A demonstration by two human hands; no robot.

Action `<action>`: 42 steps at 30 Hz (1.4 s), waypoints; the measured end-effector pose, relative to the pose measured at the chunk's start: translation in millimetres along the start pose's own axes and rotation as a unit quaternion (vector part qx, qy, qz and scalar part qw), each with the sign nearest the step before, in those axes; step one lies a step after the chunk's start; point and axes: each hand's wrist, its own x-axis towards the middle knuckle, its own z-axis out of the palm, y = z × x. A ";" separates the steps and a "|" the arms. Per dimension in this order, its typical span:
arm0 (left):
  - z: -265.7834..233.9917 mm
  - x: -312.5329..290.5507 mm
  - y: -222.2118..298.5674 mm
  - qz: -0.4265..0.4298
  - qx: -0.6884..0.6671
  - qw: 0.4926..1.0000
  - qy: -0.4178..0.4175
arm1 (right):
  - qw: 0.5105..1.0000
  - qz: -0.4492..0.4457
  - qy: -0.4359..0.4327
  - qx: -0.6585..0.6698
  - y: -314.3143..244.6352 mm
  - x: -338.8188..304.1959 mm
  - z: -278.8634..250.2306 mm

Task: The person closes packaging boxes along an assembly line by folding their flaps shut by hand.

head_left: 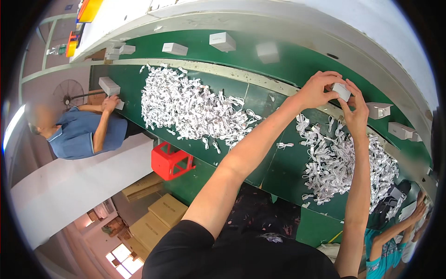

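Observation:
My left hand [318, 89] and my right hand [357, 110] are stretched out over the green worktable [278, 162], and both grip one small white box [342, 91] between their fingertips. The box is held just above the pale strip that divides the table from the green conveyor belt [297, 60]. Directly below my right hand lies a heap of white coiled cables [339, 165]. A larger heap of the same cables [190, 109] is spread on the table to the left.
Several small white boxes [222, 41] ride on the belt, with more [378, 109] at the right. A person in a blue shirt [79, 132] works at the left with a box. Another person's hands [418, 209] appear at the right. A red stool [171, 160] and cardboard cartons [158, 218] stand on the floor.

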 end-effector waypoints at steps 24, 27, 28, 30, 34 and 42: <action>-23.5 -3.9 -22.2 -0.070 0.072 0.991 0.088 | 0.945 -0.177 0.013 -0.274 -9.6 10.7 25.3; -39.7 -6.8 -35.1 -0.082 0.076 0.990 0.083 | 0.948 -0.165 -0.005 -0.271 -22.3 10.8 33.6; -37.3 -6.0 -31.7 -0.049 0.011 0.991 0.125 | 0.951 -0.156 -0.023 -0.266 -27.5 7.6 32.2; -33.0 -5.7 -11.9 0.118 0.241 0.949 0.166 | 0.955 -0.170 -0.002 -0.244 -34.5 -5.0 6.8; 12.0 -18.0 29.4 0.085 0.219 0.957 0.170 | 0.926 0.027 0.234 -0.295 -26.0 -25.9 -69.7; 104.0 7.5 -16.2 -0.091 0.030 0.994 0.051 | 0.915 0.246 0.194 0.254 28.8 -11.2 -57.3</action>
